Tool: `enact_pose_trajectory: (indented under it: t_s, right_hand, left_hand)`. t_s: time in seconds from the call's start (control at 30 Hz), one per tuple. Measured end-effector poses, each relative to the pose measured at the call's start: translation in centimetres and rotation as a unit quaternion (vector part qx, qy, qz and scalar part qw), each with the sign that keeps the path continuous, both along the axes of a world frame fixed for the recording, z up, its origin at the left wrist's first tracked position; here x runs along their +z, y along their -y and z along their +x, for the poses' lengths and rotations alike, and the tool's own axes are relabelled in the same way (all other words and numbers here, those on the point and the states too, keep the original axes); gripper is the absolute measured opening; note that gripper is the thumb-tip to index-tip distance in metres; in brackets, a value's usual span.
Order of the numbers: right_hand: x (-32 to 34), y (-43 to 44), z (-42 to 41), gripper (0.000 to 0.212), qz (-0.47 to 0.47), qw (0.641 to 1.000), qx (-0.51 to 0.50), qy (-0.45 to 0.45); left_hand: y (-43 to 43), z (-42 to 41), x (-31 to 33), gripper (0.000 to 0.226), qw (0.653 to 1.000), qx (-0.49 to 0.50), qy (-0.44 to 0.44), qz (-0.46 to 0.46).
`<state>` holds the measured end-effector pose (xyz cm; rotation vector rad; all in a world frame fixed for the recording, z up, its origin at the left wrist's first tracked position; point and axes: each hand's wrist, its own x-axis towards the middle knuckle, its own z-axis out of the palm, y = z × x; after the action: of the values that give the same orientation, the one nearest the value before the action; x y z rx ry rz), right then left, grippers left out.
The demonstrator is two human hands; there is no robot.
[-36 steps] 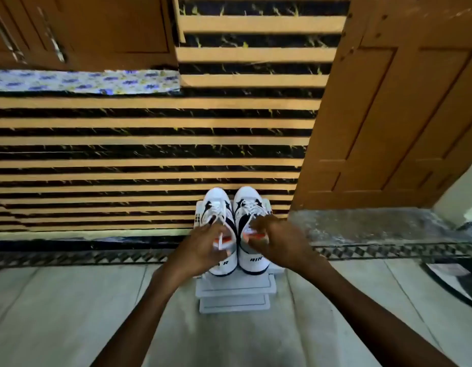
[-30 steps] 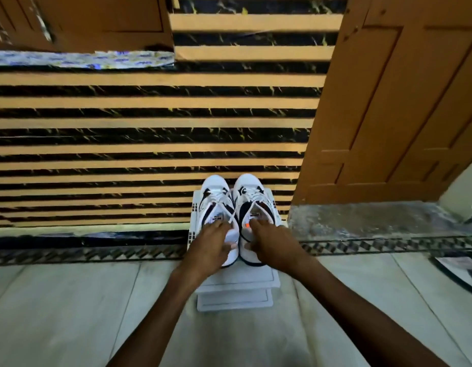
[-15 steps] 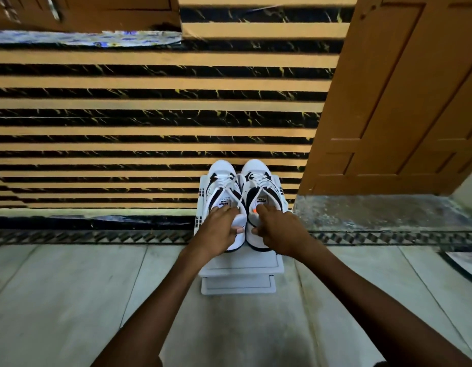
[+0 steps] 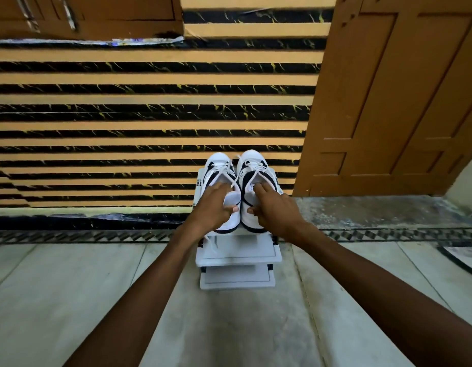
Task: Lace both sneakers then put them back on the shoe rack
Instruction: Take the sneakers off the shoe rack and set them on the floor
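Note:
Two white-and-black sneakers stand side by side, toes toward the wall, on the top shelf of a small white shoe rack (image 4: 237, 256). The left sneaker (image 4: 219, 166) has white laces, and one lace end hangs down over the rack's front. The right sneaker (image 4: 256, 165) is laced as well. My left hand (image 4: 213, 205) grips the left sneaker around its collar and heel, thumb on the inner side. My right hand (image 4: 274, 207) holds the right sneaker the same way. Both heels are partly hidden under my fingers.
The rack stands on a pale tiled floor (image 4: 70, 300) against a wall of orange and black stripes (image 4: 150, 115). A brown wooden door (image 4: 401, 102) is at the right, a stone threshold (image 4: 375, 210) below it. A dark round mat edge (image 4: 462, 256) lies at far right.
Both hands have pushed the sneakers back onto the rack's top shelf and now clasp the heels. The camera has tilted, so the wall cabinets slid upward in view.

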<state>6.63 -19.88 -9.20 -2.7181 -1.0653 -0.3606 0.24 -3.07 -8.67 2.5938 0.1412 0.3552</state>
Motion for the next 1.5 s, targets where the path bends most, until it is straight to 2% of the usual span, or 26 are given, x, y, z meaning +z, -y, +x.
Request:
enact_pose_trajectory:
  t_s: [0.07, 0.2, 0.33, 0.43, 0.5, 0.6, 0.67, 0.77, 0.93, 1.03, 1.3, 1.5]
  right_hand:
    - [-0.2, 0.7, -1.2, 0.039, 0.008, 1.000, -0.006, 0.022]
    - [-1.5, 2.9, -5.3, 0.034, 0.045, 0.996, -0.005, 0.082]
    - [-4.8, 5.8, -11.4, 0.031, 0.074, 0.989, -0.005, 0.126]
    - [-7.3, 7.8, -16.1, 0.023, 0.108, 0.980, -0.002, 0.165]
    - [-9.2, 9.1, -19.1, 0.023, 0.116, 0.978, -0.002, 0.171]
    - [-11.6, 11.1, -22.4, 0.026, 0.125, 0.980, 0.013, 0.156]
    - [-13.7, 12.7, -23.7, 0.031, 0.126, 0.981, 0.032, 0.145]
    - [-16.8, 15.0, -24.8, 0.027, 0.130, 0.984, 0.045, 0.112]
    - [-21.8, 16.8, -25.8, 0.023, 0.085, 0.993, 0.058, 0.050]
    - [-23.9, 16.4, -26.1, 0.024, 0.048, 0.997, 0.061, 0.018]
    - [-27.0, 14.3, -25.2, 0.033, -0.045, 0.997, 0.059, -0.033]
    - [-27.3, 13.1, -23.6, 0.040, -0.079, 0.988, 0.045, -0.126]
  left_hand:
    - [0.7, -1.3, -0.1, 0.054, 0.999, 0.004, 0.031, -0.005]
    - [1.8, -5.1, 0.1, 0.038, 0.993, 0.007, 0.121, 0.001]
    - [4.0, -11.6, -0.5, 0.030, 0.979, -0.002, 0.203, -0.022]
    - [6.1, -16.9, -2.6, 0.036, 0.971, -0.025, 0.231, -0.048]
    - [7.3, -20.2, -4.9, 0.036, 0.970, -0.038, 0.237, -0.030]
    - [9.0, -24.4, -8.1, 0.027, 0.974, -0.044, 0.224, -0.014]
    - [10.4, -26.3, -10.4, 0.025, 0.975, -0.041, 0.215, -0.028]
    - [11.6, -28.1, -14.3, 0.027, 0.977, -0.036, 0.203, -0.053]
    - [12.2, -28.7, -20.6, 0.018, 0.988, -0.013, 0.139, -0.070]
    - [12.6, -28.5, -23.3, 0.024, 0.992, 0.008, 0.098, -0.084]
    - [11.8, -26.9, -28.4, 0.038, 0.996, 0.029, 0.032, -0.081]
    - [10.8, -25.4, -29.0, 0.038, 0.997, 0.004, -0.006, -0.079]
